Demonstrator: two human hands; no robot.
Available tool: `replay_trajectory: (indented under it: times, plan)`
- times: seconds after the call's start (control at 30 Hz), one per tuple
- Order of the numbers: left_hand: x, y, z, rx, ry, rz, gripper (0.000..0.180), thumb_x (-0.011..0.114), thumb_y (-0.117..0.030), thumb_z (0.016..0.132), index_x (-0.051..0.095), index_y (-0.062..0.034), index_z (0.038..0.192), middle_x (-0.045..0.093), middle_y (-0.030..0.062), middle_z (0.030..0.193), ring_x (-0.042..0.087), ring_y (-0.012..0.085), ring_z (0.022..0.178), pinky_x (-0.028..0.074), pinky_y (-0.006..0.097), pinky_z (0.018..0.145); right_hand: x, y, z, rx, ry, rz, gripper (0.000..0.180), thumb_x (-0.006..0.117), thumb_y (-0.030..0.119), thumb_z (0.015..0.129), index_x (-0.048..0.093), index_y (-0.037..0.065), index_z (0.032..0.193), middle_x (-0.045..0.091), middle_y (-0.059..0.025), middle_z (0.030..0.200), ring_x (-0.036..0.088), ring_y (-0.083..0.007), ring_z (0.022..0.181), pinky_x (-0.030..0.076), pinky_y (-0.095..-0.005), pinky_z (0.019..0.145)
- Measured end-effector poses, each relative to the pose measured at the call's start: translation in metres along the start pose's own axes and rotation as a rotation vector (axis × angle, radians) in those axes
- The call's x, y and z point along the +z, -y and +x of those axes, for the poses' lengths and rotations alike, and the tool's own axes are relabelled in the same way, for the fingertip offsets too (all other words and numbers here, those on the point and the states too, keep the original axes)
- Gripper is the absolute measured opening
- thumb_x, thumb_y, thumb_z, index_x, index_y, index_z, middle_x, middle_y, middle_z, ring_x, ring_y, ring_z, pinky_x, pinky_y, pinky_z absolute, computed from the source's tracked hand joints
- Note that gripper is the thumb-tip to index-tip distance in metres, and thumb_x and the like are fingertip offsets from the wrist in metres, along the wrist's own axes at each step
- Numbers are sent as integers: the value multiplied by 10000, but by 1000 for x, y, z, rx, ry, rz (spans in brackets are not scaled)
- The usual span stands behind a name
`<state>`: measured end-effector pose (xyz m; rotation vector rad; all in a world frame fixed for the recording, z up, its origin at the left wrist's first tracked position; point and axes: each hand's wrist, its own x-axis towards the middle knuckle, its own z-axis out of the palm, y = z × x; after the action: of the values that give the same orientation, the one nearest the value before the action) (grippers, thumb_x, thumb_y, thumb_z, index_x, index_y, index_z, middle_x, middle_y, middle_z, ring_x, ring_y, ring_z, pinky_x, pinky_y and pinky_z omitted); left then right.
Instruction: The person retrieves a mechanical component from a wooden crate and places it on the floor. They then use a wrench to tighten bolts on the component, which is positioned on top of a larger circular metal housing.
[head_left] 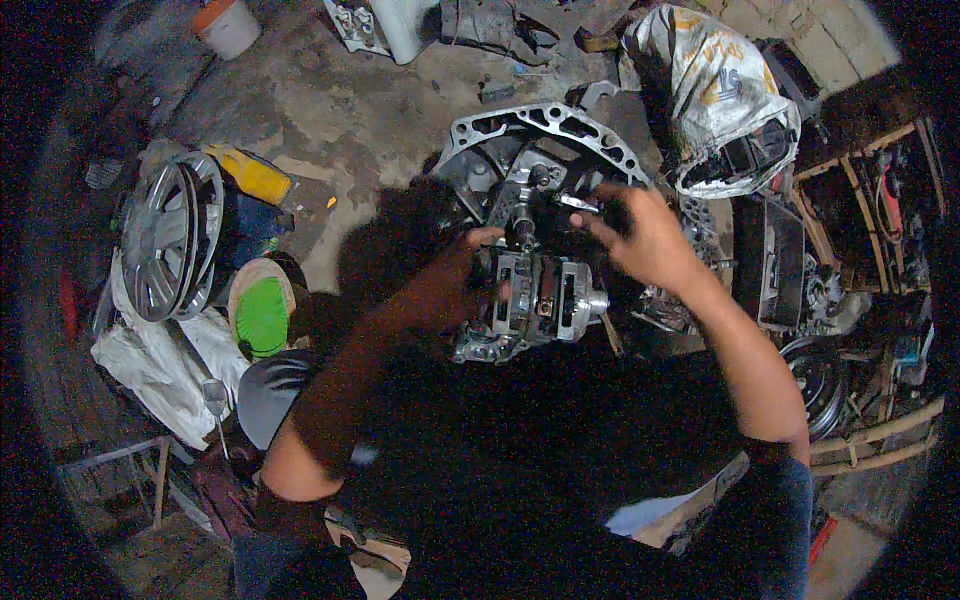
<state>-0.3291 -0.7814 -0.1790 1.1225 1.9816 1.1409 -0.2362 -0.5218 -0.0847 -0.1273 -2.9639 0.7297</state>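
A grey metal alternator-like unit (540, 300) with ribbed housing sits in front of me over a dark lap. My left hand (455, 280) grips its left side and steadies it. My right hand (640, 235) hovers above its upper right, fingers closed on a small shiny metal tool (580, 203) that points toward the unit's upright shaft (523, 225). Behind the unit lies a large aluminium bell housing (560, 130) on the concrete floor.
Chrome wheel covers (170, 235) lean at the left beside a yellow can (255, 175) and a green-lidded bowl (262, 315). A white printed sack (715, 95) lies at the upper right, with wooden crates of parts (870, 210) and a dark wheel (820, 380) at the right.
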Motion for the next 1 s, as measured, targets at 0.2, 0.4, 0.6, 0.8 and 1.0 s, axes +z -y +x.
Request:
replay_trajectory:
  times: [0.2,0.4,0.6,0.8,1.0]
  plan:
    - [40,13,11,-280,-425,-252,572,580,-450,957,439,-40,1330,567,193,1185,575,290,1038,439,411,948,37,-4,-29,358,127,292,455,682,392,881,651,18,1139,694,-231,1025,657,-402,997,505,-456,878]
    - [48,6,18,-537,-489,-622,482,609,-405,937,546,-31,1233,612,138,1094,579,249,977,454,377,873,54,-17,-47,510,199,527,649,627,572,878,625,23,1225,659,-181,1202,600,-338,1157,410,-414,1039]
    - [63,34,30,-368,-632,-826,261,596,-281,917,670,-61,1035,666,79,961,616,220,859,478,374,803,69,-31,-53,717,181,607,773,525,653,894,536,17,1332,566,-186,1346,537,-348,1235,349,-396,1093]
    - [83,68,40,-516,-643,-1391,219,598,-279,867,661,-81,934,645,50,869,595,220,762,483,377,757,71,-38,-62,661,348,240,924,317,755,898,502,-32,1345,482,-333,1360,445,-482,1281,316,-462,1126]
    - [77,58,31,-535,-584,-1375,284,577,-368,860,652,-107,944,633,63,870,595,248,801,483,406,762,89,-36,-76,706,188,329,933,348,750,893,528,-80,1280,547,-342,1271,477,-507,1236,340,-496,1099]
